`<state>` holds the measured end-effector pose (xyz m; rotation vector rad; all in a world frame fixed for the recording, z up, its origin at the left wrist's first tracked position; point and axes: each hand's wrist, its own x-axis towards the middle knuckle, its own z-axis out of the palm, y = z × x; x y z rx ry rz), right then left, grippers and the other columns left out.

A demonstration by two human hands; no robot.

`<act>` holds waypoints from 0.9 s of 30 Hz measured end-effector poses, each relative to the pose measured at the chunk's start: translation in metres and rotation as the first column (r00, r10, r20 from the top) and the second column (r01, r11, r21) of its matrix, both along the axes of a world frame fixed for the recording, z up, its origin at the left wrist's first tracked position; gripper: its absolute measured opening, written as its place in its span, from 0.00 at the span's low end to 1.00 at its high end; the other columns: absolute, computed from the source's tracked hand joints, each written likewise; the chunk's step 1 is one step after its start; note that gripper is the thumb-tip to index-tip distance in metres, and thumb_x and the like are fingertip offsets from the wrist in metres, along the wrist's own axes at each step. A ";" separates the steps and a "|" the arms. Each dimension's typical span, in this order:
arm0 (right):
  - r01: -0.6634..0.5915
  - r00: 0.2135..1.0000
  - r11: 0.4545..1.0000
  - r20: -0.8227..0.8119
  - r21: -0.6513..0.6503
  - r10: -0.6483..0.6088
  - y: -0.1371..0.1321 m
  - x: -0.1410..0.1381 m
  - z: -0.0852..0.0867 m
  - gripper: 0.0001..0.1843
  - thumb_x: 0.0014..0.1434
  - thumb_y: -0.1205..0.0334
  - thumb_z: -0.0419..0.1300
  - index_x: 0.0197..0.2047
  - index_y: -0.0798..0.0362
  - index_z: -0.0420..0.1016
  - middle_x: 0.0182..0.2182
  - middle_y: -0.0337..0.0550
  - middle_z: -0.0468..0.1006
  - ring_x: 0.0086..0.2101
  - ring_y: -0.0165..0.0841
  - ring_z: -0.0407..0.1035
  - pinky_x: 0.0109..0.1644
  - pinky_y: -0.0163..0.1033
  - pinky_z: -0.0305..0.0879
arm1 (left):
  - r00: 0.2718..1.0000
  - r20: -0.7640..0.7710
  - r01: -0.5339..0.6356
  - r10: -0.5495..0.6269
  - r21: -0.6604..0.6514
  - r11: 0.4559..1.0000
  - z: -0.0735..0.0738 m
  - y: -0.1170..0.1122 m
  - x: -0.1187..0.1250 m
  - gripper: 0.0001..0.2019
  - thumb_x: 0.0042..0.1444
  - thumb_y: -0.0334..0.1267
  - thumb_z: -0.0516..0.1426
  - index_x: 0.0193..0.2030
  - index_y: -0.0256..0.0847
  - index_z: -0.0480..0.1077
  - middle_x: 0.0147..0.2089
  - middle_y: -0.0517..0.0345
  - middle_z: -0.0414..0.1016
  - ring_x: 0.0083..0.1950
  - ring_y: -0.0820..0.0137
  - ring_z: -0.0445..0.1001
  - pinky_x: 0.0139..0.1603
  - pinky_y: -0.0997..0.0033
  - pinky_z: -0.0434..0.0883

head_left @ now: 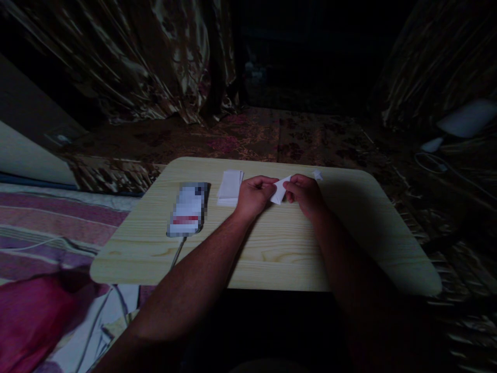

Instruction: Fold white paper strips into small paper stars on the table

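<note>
A small folded piece of white paper [280, 191] is held between my two hands, just above the wooden table [272, 254]. My left hand [254, 196] pinches its left side between thumb and fingers. On the opposite side, my right hand [305, 192] grips the paper's right edge, thumb on top. A crease line shows on the paper's face. Close to my left hand lies a stack of white paper sheets [230, 186]. Beyond my right hand sits a small white folded paper piece [317, 175], its exact shape too small to make out.
A phone [188, 207] with a cable [177, 253] plugged in lies on the table's left side. Striped bedding [77, 217] and a pink cloth [42, 311] are at the left. A white lamp [468, 119] stands at the right, and patterned curtains [182, 57] hang behind.
</note>
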<state>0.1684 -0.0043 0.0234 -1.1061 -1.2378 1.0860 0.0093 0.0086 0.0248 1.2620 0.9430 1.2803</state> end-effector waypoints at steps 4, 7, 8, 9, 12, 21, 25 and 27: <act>0.016 0.999 1.000 -0.033 -0.006 -0.016 0.001 -0.002 0.001 0.12 0.50 0.56 0.65 0.25 0.52 0.68 0.15 0.34 0.71 0.16 0.25 0.61 0.20 0.32 0.55 | 1.000 0.002 0.001 -0.001 0.005 1.000 0.000 0.000 -0.001 0.11 0.43 0.36 0.64 0.34 0.35 0.79 0.27 0.56 0.77 0.24 0.76 0.69 0.27 0.75 0.66; 0.047 0.997 0.999 -0.053 -0.011 -0.048 0.000 -0.003 0.003 0.10 0.49 0.57 0.64 0.26 0.53 0.69 0.16 0.35 0.71 0.17 0.25 0.61 0.20 0.32 0.55 | 1.000 -0.003 0.007 -0.007 0.009 1.000 0.000 0.001 -0.001 0.10 0.43 0.36 0.64 0.34 0.35 0.79 0.26 0.56 0.77 0.24 0.76 0.69 0.26 0.76 0.65; 0.058 0.996 0.998 -0.062 -0.010 -0.058 0.000 -0.003 0.004 0.09 0.49 0.57 0.64 0.26 0.53 0.70 0.16 0.35 0.71 0.16 0.26 0.61 0.20 0.32 0.55 | 1.000 -0.002 0.010 -0.010 0.012 1.000 -0.001 0.001 -0.001 0.10 0.43 0.36 0.64 0.34 0.35 0.79 0.26 0.57 0.77 0.24 0.76 0.69 0.26 0.76 0.65; 0.067 0.995 0.998 -0.071 -0.010 -0.067 0.000 -0.003 0.004 0.09 0.49 0.58 0.64 0.27 0.53 0.70 0.16 0.35 0.71 0.16 0.26 0.61 0.20 0.32 0.55 | 1.000 0.002 0.013 -0.013 0.014 1.000 -0.001 0.001 -0.002 0.10 0.43 0.36 0.64 0.35 0.35 0.79 0.26 0.56 0.77 0.24 0.76 0.69 0.26 0.76 0.65; 0.083 0.992 0.996 -0.096 -0.013 -0.084 0.001 -0.002 0.003 0.08 0.49 0.59 0.64 0.28 0.53 0.70 0.16 0.35 0.71 0.17 0.26 0.61 0.20 0.32 0.56 | 1.000 0.001 0.024 -0.024 0.017 1.000 -0.003 0.001 -0.002 0.11 0.44 0.36 0.64 0.35 0.35 0.79 0.27 0.56 0.77 0.24 0.76 0.69 0.26 0.76 0.65; 0.112 0.983 0.994 -0.148 0.000 -0.111 0.003 -0.001 0.001 0.06 0.48 0.62 0.64 0.28 0.53 0.69 0.15 0.33 0.70 0.16 0.25 0.60 0.20 0.32 0.54 | 0.998 -0.025 0.049 -0.049 0.011 0.999 -0.004 0.002 -0.003 0.11 0.44 0.37 0.64 0.36 0.36 0.79 0.28 0.56 0.78 0.24 0.75 0.69 0.25 0.76 0.65; 0.114 0.982 0.993 -0.155 0.017 -0.110 0.004 -0.001 0.001 0.06 0.48 0.63 0.64 0.28 0.53 0.69 0.15 0.33 0.70 0.16 0.25 0.60 0.20 0.32 0.54 | 0.998 -0.029 0.057 -0.056 0.010 0.998 -0.004 0.002 -0.003 0.12 0.44 0.38 0.64 0.36 0.36 0.79 0.27 0.56 0.78 0.24 0.76 0.69 0.25 0.76 0.65; 0.117 0.983 0.993 -0.144 0.023 -0.112 0.004 -0.001 0.001 0.06 0.49 0.62 0.64 0.28 0.52 0.69 0.15 0.33 0.70 0.16 0.25 0.60 0.20 0.32 0.54 | 0.998 -0.031 0.053 -0.053 0.010 0.999 -0.003 0.001 -0.003 0.12 0.44 0.38 0.64 0.36 0.35 0.79 0.27 0.56 0.78 0.24 0.75 0.69 0.25 0.76 0.65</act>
